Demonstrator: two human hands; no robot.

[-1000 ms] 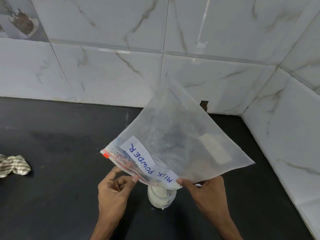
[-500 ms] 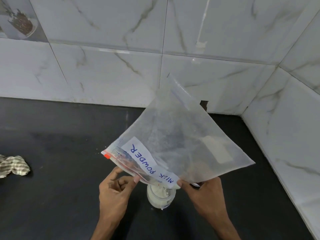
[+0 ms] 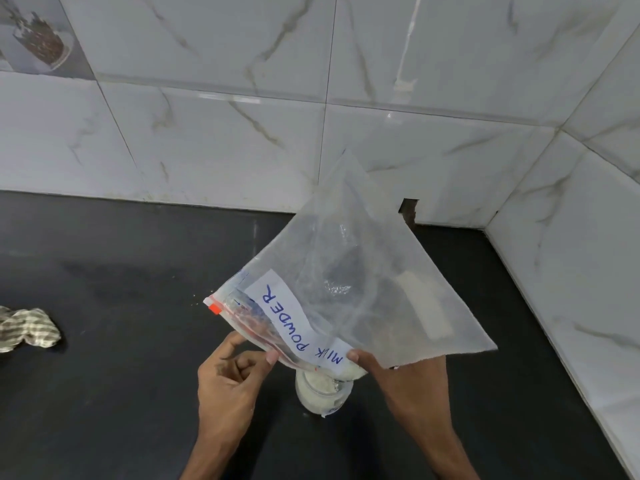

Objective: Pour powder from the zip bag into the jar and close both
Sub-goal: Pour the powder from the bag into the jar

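The left hand (image 3: 231, 380) pinches the zip edge of the bag (image 3: 363, 271) between thumb and forefinger, and the other fingers are curled into the palm. The right hand (image 3: 410, 388) grips the same edge a little further to the right, with the thumb pressed on the end of the label (image 3: 294, 320), which reads "MILK POWDER" upside down.

Above both grips the bag rises tilted, with its mouth down and its closed bottom corner up in front of the wall (image 3: 207, 133). It looks nearly empty. Between the two grips a small lump of powder (image 3: 352, 370) sits at the mouth.

Directly under it the jar (image 3: 320, 398) stands open on the counter (image 3: 121, 358), between the two hands, with white powder inside. Well apart to the left of the left hand lies a crumpled cloth (image 3: 27, 329).
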